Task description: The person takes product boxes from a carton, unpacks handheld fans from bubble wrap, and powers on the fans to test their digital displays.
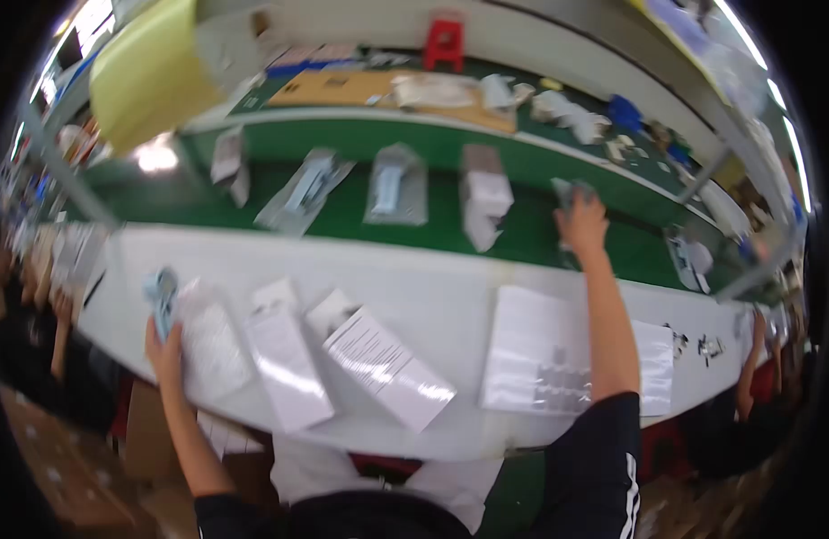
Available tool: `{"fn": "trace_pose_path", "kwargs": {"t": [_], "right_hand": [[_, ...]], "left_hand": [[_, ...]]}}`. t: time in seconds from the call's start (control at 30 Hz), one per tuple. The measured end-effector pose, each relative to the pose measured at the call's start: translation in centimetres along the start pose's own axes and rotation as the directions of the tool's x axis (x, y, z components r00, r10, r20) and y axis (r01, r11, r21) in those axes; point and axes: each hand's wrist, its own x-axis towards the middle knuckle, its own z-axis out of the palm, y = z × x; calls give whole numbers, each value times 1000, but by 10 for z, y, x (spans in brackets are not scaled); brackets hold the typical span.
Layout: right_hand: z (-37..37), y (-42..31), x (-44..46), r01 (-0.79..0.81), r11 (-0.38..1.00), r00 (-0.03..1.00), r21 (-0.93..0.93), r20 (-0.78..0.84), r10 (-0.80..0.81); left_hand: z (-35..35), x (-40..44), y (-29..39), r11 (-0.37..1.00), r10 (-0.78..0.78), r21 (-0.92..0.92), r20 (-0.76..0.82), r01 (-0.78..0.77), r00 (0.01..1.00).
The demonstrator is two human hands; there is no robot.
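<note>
My left hand [165, 349] grips a light blue device [163, 301] with a rounded top, at the left of the white table. Right beside it lies a clear bubble-wrap bag [212, 337]. Stretched forward to the green shelf, my right hand [583, 225] has its fingers around a small greyish item [571, 193], blurred and partly hidden. Two long white boxes, one plain [290, 364] and one with printed text [387, 366], lie with their upper ends open in the table's middle. Printed sheets [536, 346] lie under my right forearm.
On the green shelf stand bagged blue devices [389, 187] and an upright white box [486, 189]. Small metal parts [711, 349] lie at the table's right. A red stool [444, 42] is at the back. Co-workers' arms show at far left [62, 328] and far right [749, 364].
</note>
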Motion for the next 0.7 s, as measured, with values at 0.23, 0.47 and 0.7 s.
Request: {"fn": "trace_pose_path", "kwargs": {"t": [0.23,0.47,0.7], "right_hand": [[-164,-139,-140,629,657,753,415,-117,-647],[-55,-34,-61,78,912,988,402,-156,-15],[22,-7,-8,-269,907,946,325,-89,313]], "left_hand": [[-4,3,-3,969,-123,-215,22,124,992],[-9,11,-9,954,-72,-280,129,106,989],[-7,10,-4,960,-73,-265,88,94,993]]}}
